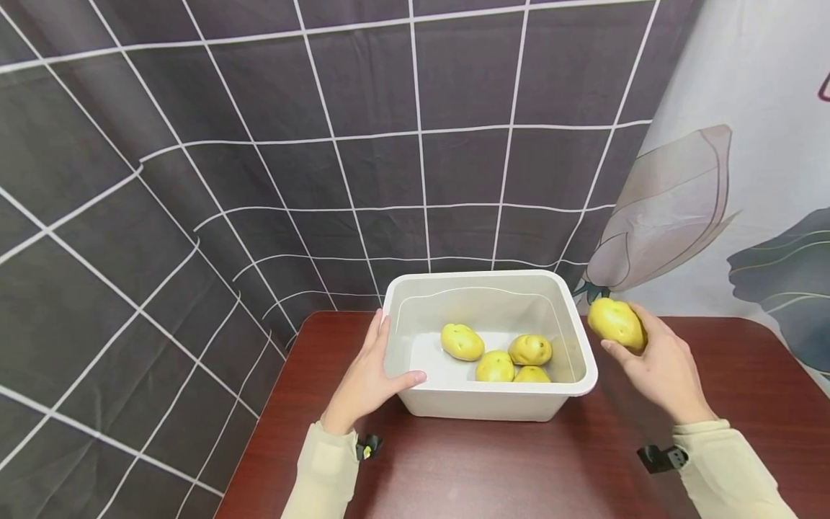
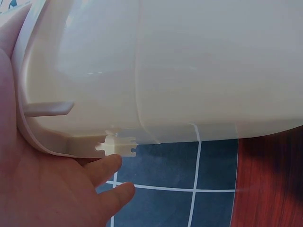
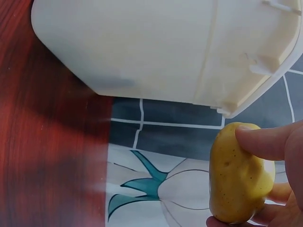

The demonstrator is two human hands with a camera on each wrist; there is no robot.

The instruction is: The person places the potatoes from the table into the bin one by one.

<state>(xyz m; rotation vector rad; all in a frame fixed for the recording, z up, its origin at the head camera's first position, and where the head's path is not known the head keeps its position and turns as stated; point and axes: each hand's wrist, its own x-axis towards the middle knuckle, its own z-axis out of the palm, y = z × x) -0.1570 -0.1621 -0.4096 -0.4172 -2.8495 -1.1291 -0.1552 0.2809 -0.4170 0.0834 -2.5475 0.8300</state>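
A white plastic bin (image 1: pixel 480 404) stands on the table with several yellow potatoes (image 1: pixel 462 342) inside, one lying apart from the others. My left hand (image 1: pixel 369 375) rests against the bin's left front corner, its thumb across the front rim and its fingers stretched along the left side. In the left wrist view, two fingertips (image 2: pixel 111 163) show just beyond the rim's edge. Right of the bin, my right hand (image 1: pixel 668 367) grips a potato (image 1: pixel 616 322) in the air. The right wrist view shows the thumb pressed on that potato's upper end, with other fingers partly hidden behind it.
The dark red wooden table (image 1: pixel 454 468) bears the bin near its back edge. Behind and to the left hangs a dark cloth (image 1: pixel 467 173) with a white grid. A pale flower-patterned cloth (image 1: pixel 765 86) hangs at the right. Both sleeves have small black devices (image 1: pixel 661 458) at the wrists.
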